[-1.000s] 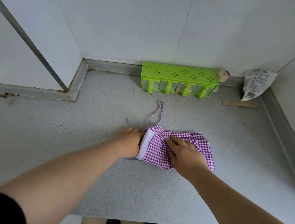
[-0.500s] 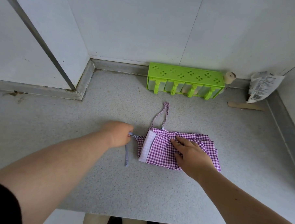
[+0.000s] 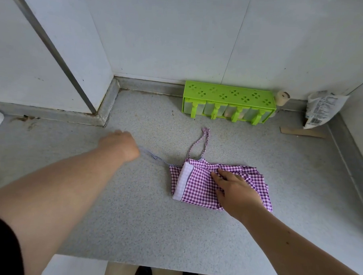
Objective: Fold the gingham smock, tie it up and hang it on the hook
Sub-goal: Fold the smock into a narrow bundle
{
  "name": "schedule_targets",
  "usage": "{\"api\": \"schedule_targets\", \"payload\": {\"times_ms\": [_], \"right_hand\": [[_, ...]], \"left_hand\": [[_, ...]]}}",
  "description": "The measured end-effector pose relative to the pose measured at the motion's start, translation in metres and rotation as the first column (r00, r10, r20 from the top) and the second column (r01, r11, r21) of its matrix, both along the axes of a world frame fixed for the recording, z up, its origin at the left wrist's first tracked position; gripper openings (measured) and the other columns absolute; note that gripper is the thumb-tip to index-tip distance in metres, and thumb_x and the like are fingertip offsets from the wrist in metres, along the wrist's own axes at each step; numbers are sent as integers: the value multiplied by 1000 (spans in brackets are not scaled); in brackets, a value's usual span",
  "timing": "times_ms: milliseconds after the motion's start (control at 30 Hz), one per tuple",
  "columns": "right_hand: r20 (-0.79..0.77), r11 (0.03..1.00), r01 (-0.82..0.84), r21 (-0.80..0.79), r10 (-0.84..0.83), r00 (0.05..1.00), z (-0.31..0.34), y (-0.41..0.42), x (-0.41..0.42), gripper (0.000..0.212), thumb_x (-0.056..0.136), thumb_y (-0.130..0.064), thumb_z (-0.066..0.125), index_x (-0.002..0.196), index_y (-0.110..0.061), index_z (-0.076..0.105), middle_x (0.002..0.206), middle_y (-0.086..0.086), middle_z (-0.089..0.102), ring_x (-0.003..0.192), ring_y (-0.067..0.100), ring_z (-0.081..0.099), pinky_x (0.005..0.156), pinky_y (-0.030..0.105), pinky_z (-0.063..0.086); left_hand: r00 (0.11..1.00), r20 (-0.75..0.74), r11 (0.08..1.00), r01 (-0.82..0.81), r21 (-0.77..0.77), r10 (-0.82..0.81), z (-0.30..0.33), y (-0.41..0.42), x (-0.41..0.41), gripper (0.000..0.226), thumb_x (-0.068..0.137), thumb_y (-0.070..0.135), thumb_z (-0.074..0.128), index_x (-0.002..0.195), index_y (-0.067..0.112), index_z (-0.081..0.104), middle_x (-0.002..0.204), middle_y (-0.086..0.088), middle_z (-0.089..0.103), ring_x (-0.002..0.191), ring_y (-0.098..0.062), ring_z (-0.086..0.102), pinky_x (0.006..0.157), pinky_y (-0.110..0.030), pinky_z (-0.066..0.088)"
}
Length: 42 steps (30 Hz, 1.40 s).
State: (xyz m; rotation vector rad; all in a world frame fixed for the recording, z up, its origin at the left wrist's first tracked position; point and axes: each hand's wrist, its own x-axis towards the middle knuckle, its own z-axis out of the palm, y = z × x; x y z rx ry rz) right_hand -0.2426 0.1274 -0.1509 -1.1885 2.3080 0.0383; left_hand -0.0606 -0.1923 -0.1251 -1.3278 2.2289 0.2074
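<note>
Head view: folded purple-and-white gingham smock point(image 3: 197, 186) flat on speckled grey counter point(image 3: 131, 228), pinned under right hand point(image 3: 234, 188), fingers spread; left hand point(image 3: 120, 144), fingers pinched on thin tie string point(image 3: 154, 158), now drawn further leftward, taut; ready for tying.

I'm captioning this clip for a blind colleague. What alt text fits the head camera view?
A person's right hand presses flat on a folded purple gingham smock on a speckled grey counter, while the left hand pulls one of its tie strings out to the left. A green plastic rack stands against the white wall behind.
</note>
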Motion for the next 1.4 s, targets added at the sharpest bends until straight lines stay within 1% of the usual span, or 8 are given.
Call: {"api": "schedule_targets", "payload": {"times_ms": [100, 200, 267, 400, 667, 900, 1100, 1400], "right_hand": [[-47, 998, -36, 51, 39, 998, 6, -7, 4, 59, 108, -41, 35, 163, -45, 16, 170, -12, 20, 154, 22, 22, 117, 46, 41], [-124, 984, -130, 123, 146, 981, 7, -15, 8, 66, 104, -33, 41, 163, -43, 12, 161, 3, 29, 140, 31, 38, 106, 48, 51], [-191, 968, -175, 179, 209, 959, 7, -20, 11, 58, 102, -28, 45, 158, -33, 29, 146, 8, 37, 125, 30, 46, 94, 44, 56], [-291, 954, -272, 129, 298, 909, 8, -21, 8, 51, 100, -32, 49, 149, -23, 43, 135, 5, 45, 111, 27, 53, 80, 41, 54], [-208, 957, -291, -2, 284, 936, 11, -27, -16, 56, 94, -44, 51, 148, -34, 45, 148, -3, 40, 124, 23, 54, 91, 41, 54], [-139, 953, -290, -92, 276, 951, 8, -72, -31, 56, 101, -12, 45, 153, -26, 30, 171, -6, 14, 127, 29, 57, 93, 47, 56], [-121, 983, -176, -59, 168, 978, -10, -100, -40, 21, 103, -16, 53, 124, -18, 55, 124, 2, 42, 103, 29, 62, 86, 49, 57], [-144, 985, -173, -12, 169, 975, -1, -95, -45, 12, 101, -4, 45, 106, -15, 43, 96, 2, 48, 101, 31, 62, 74, 44, 51]], "left_hand": [[919, -207, 940, 309, -145, -334, 16, 24, -11, 53, 95, 40, 53, 143, 19, 47, 143, -8, 44, 133, -29, 45, 109, -45, 44], [498, -394, 596, 783, -178, -772, 17, 86, -38, 55, 97, 39, 51, 151, 31, 43, 162, 2, 39, 148, -24, 37, 124, -45, 32], [369, -360, 424, 901, -87, -857, 7, 130, -50, 66, 103, 43, 46, 164, 34, 24, 175, 5, 17, 158, -22, 22, 130, -49, 21], [541, -202, 552, 834, 2, -817, -32, 160, -48, 79, 109, 47, 35, 169, 18, -9, 178, -3, -9, 162, -27, 10, 131, -52, 17], [654, -306, 689, 725, -8, -692, -47, 152, -49, 82, 108, 47, 43, 169, 8, 5, 177, -10, 3, 160, -28, 13, 133, -40, 9], [730, -399, 777, 626, 65, -555, -52, 146, -56, 95, 98, 50, 65, 169, 16, 12, 166, -5, 23, 150, -27, 32, 128, -40, 27], [706, -383, 755, 655, 32, -596, -51, 144, -55, 84, 101, 52, 60, 166, 13, 25, 172, -5, 17, 151, -27, 32, 128, -39, 27], [644, -357, 698, 715, -34, -677, -49, 139, -51, 83, 103, 58, 52, 167, 14, 24, 172, -4, 22, 151, -26, 32, 128, -41, 28]]}}
